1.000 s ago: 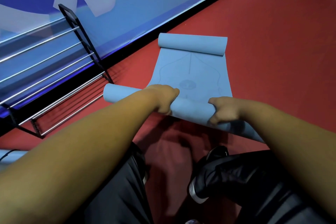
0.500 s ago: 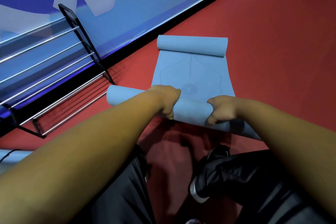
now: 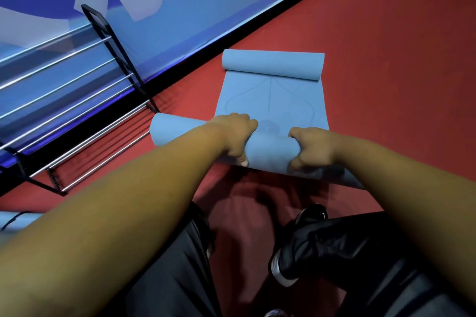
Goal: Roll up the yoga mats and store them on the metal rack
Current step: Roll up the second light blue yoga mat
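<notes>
Firstly, fingers [image 3: 244,122] of the left hand [image 3: 235,135] are curled over the top of the rolled near end [image 3: 273,148] of a light-blue foam yoga mat [image 3: 270,103], thumb pressed low on its near side; the roll is clamped. Fingers of the right hand [image 3: 314,148] are likewise wrapped over the same roll, thumb tucked on the near face, grip closed on it. Both hands are set close together near the roll's middle, a short bare stretch of roll shown between them. Both forearms are stretched forward from the bottom corners. The rolled near end lies across the dark-red floor [image 3: 386,90], its left end sticking out past the mat's flat edge, close to the lower rails of the black-framed metal rack with chrome bars [image 3: 77,103]; contact cannot be told. Its right end is hidden in shadow under the right forearm. Beyond the hands, a flat stretch of mat with faint line markings is laid on the floor, and the far end is curled into a second roll [image 3: 273,64]. The rack is stood against a blue wall banner with pale lettering [image 3: 180,23]. A black shoe with white sole [image 3: 288,262] and dark trousers [image 3: 386,278] are seen below the roll. A pale-blue object [image 3: 15,219], partly cut off, is seen at the lower left edge.
</notes>
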`<act>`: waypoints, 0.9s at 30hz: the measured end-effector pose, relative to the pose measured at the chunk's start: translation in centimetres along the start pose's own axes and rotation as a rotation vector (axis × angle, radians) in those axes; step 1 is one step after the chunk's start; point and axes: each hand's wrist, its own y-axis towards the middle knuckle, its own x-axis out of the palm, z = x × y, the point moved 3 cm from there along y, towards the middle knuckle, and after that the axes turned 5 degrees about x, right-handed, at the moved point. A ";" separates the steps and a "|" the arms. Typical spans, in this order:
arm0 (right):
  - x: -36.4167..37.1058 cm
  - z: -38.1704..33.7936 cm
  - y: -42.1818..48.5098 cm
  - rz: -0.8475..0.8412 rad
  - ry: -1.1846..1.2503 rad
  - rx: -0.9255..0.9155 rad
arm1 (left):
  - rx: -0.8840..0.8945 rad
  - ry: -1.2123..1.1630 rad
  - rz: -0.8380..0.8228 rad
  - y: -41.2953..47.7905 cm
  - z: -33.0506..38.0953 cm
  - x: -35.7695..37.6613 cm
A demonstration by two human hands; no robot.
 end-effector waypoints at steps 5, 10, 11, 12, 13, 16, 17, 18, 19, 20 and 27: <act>0.2 0.1 -0.1 0.033 -0.068 -0.018 | -0.008 -0.109 -0.043 -0.1 0.3 -0.2; 0.3 0.0 0.1 0.161 -0.098 -0.058 | -0.022 -0.159 -0.113 -0.1 0.0 0.3; 0.2 0.1 0.1 0.150 -0.069 -0.043 | -0.029 -0.170 -0.128 -0.1 -0.1 0.5; -0.1 0.0 -0.1 0.133 -0.047 -0.032 | -0.034 -0.179 -0.134 -0.1 -0.1 0.7; -0.2 0.0 -0.1 0.120 -0.039 -0.026 | -0.033 -0.179 -0.130 0.0 -0.1 0.7; -0.5 -0.1 0.0 0.110 -0.022 -0.023 | -0.018 -0.063 -0.077 0.1 0.2 0.3; -0.5 -0.1 0.0 0.107 -0.001 -0.018 | -0.017 -0.001 -0.063 0.1 0.2 0.1; -0.6 -0.1 0.0 0.102 0.020 -0.013 | -0.022 0.046 -0.052 0.1 0.2 0.0; -0.6 -0.1 0.0 0.097 0.033 -0.012 | -0.035 0.071 -0.039 0.1 0.2 -0.1; -0.7 -0.2 -0.1 0.096 0.035 -0.016 | -0.050 0.077 -0.024 0.1 0.3 -0.3; -0.2 -0.3 0.0 0.213 -0.220 -0.061 | -0.068 -0.082 0.016 0.6 -0.3 -0.6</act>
